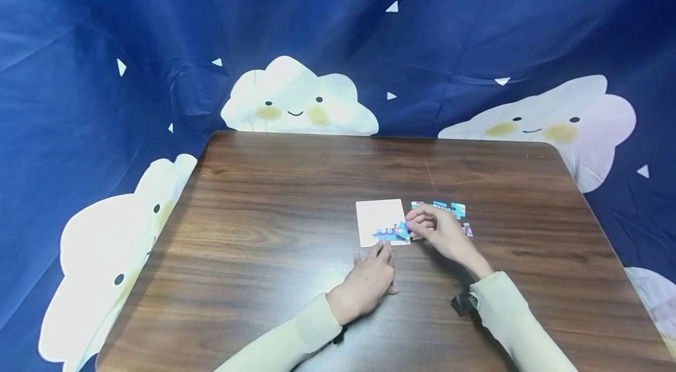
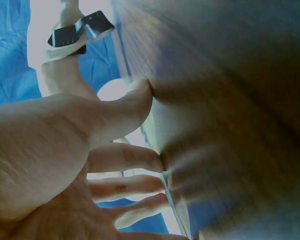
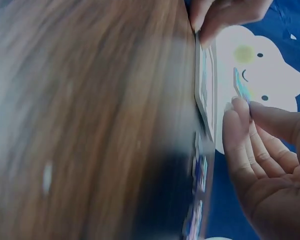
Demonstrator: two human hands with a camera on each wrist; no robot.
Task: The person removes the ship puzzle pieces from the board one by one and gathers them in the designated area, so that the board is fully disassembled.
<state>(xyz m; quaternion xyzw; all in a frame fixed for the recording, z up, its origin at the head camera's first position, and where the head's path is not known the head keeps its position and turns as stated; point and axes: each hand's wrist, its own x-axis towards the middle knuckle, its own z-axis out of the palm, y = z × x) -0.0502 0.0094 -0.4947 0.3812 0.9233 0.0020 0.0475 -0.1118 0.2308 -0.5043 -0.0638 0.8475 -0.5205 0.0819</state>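
A square white puzzle board (image 1: pixel 377 212) lies on the table, with blue and purple joined pieces (image 1: pixel 386 233) along its near side. Thumb and fingers of my right hand (image 1: pixel 445 235) pinch a small puzzle piece (image 3: pixel 241 86) over the board's near right corner; in the right wrist view it is raised and tilted. My left hand (image 1: pixel 367 279) touches the board's near edge with its fingertips. In the left wrist view that hand's fingers (image 2: pixel 127 157) are fairly straight and spread, and the palm holds nothing.
Several loose puzzle pieces (image 1: pixel 458 209) lie right of the board, partly hidden behind my right hand. All of this is on a brown wooden table (image 1: pixel 253 202). A blue curtain (image 1: pixel 422 37) with white clouds hangs behind the table's far edge and left side.
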